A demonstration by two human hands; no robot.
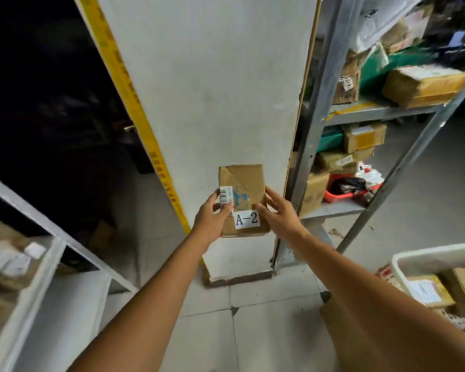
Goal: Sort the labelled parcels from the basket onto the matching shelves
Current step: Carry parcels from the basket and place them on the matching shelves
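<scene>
I hold the brown parcel up before the white pillar, my left hand and right hand gripping its sides, so its A-2 label faces me for choosing the shelf, the basket at my right.

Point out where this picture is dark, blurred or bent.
Head view: almost black left of the pillar; the held parcel is sharp, its A-2 label readable; the far-left boxes and upper-right box blur; the wide lens tilts the shelf posts.
</scene>
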